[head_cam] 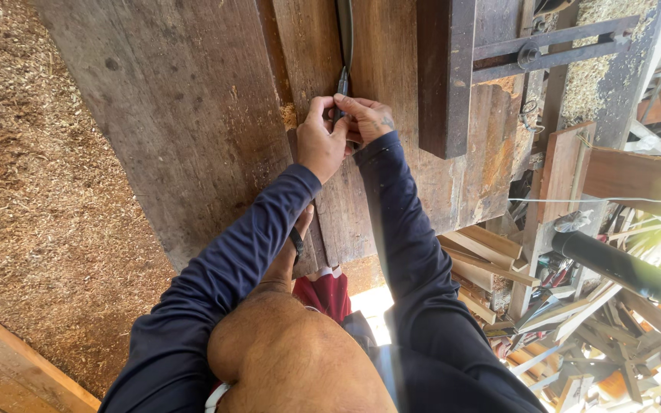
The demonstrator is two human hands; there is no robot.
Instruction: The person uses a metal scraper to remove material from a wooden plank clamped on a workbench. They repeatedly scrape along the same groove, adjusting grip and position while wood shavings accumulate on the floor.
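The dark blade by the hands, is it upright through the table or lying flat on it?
Upright: the blade runs edge-on through the wooden table, with both hands pinched together at its base.

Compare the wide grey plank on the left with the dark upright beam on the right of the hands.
The wide grey plank is broad, weathered pale grey and lies flat; the dark beam is narrower, nearly black-brown and sits raised on the boards. The plank runs beside the sawdust-covered ground; the beam meets a metal bracket. The left hand is nearer the plank, the right hand nearer the beam. Both are worn wood.
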